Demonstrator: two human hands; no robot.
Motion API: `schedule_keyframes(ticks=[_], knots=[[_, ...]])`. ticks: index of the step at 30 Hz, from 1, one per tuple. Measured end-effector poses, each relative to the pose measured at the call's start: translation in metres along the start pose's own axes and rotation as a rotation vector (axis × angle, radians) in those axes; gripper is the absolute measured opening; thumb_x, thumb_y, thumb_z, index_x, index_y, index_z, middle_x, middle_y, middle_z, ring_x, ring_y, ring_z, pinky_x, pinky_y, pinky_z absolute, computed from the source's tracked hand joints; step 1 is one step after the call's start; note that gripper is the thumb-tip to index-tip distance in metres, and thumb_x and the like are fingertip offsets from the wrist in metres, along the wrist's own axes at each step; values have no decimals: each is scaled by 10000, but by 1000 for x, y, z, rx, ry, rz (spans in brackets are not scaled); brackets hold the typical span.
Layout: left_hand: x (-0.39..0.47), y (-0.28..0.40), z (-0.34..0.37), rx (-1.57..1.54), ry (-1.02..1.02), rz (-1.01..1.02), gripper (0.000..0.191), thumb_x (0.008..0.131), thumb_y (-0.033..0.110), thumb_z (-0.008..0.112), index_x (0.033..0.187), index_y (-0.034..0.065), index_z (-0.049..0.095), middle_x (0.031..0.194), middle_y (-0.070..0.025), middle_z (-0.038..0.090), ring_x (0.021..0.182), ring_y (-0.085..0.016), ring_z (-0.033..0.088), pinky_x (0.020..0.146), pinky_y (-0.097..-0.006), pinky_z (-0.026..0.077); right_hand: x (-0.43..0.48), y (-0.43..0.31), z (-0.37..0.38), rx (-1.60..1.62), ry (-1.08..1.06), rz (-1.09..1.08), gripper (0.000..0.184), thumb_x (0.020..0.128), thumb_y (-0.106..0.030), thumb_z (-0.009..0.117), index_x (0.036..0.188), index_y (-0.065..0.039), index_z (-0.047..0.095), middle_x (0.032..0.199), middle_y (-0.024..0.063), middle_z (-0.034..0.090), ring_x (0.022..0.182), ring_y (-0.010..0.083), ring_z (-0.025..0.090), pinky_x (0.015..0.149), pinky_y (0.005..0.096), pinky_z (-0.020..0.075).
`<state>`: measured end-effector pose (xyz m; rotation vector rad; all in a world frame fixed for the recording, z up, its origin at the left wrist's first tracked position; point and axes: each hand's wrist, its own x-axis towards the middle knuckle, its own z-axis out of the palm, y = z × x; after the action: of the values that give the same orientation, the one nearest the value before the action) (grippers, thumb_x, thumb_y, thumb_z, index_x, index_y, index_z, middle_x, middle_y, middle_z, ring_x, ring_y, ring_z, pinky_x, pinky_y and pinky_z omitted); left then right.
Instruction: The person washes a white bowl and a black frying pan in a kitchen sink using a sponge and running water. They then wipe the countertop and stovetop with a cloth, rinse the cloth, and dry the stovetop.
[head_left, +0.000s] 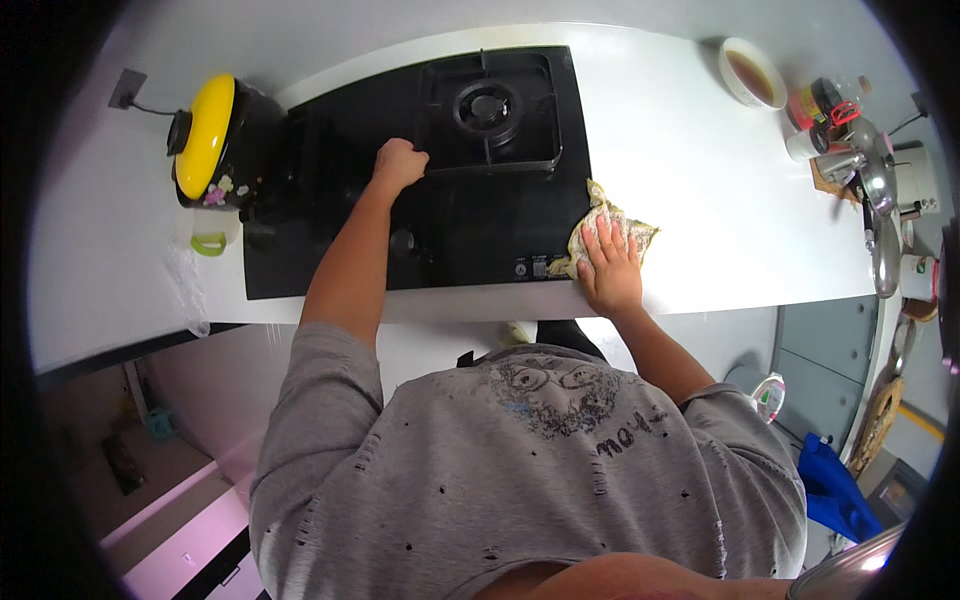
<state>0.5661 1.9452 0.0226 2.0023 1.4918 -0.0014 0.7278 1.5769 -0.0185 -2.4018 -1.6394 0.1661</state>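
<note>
My left hand (401, 164) is closed at the left front corner of the black metal pan support (556, 142), its fingers curled around the edge. Inside that support sits a round gas burner (488, 109), part of a black glass gas hob (465, 225). My right hand (616, 266) presses flat on a crumpled, stained yellowish cloth (637, 229). The cloth lies across the hob's right front edge, partly on the white countertop (720, 202). A control knob (403, 242) shows beside my left forearm. The left part of the hob is dark and hard to make out.
At the hob's left stands a black pot with a yellow lid (204, 139), beside a green-handled cup (208, 243) and clear plastic wrap (186, 285). A bowl of brown liquid (752, 77), a sauce bottle (814, 101) and steel lids (879, 176) are on the right.
</note>
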Motion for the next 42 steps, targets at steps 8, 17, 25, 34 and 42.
schedule_keyframes(ticks=[8,17,25,34,42], knots=[[-26,84,-79,-236,-244,-77,196,769,104,564,729,-82,610,661,-137,636,557,-203,641,512,-286,539,38,40,-21,7,-82,21,674,867,-432,505,1420,-107,297,1502,98,220,1395,300,157,1112,503,101],[-17,97,-95,-746,-413,-229,270,911,184,443,938,-34,601,834,-116,655,659,-166,627,542,-246,519,145,64,1,682,44,95,450,978,-311,351,1361,-82,407,1476,72,295,1398,289,157,1121,481,52],[-99,50,-119,-1164,-184,-291,236,871,88,481,1026,-71,561,949,-172,642,659,-181,619,530,-229,529,243,51,1,50,-6,-262,537,930,-296,388,1434,-153,272,1498,35,251,1397,250,171,1116,509,104],[-210,15,-101,-1202,72,-358,269,814,67,594,1042,-55,521,1017,-242,616,656,-212,609,502,-274,480,393,60,-2,-123,-183,-68,506,975,-345,182,1469,-241,138,1532,-53,105,1414,201,74,1144,464,83],[-251,-7,-110,-1138,104,-292,276,849,110,572,1042,-86,536,976,-226,634,640,-204,626,475,-250,471,346,56,17,-28,19,-55,500,962,-286,252,1442,-145,252,1511,17,212,1403,235,140,1129,444,157]])
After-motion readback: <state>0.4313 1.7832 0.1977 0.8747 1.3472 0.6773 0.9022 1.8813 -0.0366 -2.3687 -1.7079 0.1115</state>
